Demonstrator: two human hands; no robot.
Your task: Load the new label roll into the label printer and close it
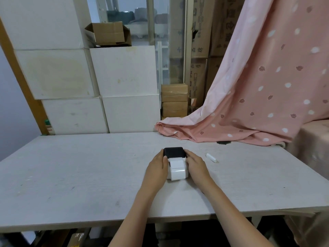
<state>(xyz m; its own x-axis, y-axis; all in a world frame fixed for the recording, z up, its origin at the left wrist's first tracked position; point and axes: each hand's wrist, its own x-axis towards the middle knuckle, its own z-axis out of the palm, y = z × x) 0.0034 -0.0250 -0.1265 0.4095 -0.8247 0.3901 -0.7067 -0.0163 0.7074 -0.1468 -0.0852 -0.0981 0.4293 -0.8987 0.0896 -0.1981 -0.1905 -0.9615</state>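
A small label printer (175, 172) stands on the white table (89, 175), slightly right of centre. Its black lid (174, 152) is tilted up at the far side. A white label roll (177, 168) lies in the open body, with its paper facing me. My left hand (156, 167) grips the printer's left side, thumb near the lid. On the right side, my right hand (195, 166) clasps the body, fingers reaching the lid's corner. How the roll sits inside is hidden by both hands.
A small white tube-like piece (211, 158) lies on the table right of the printer. A pink patterned cloth (249, 104) drapes onto the table's far right corner. White boxes (122, 72) and cardboard boxes (174, 100) are stacked behind the table.
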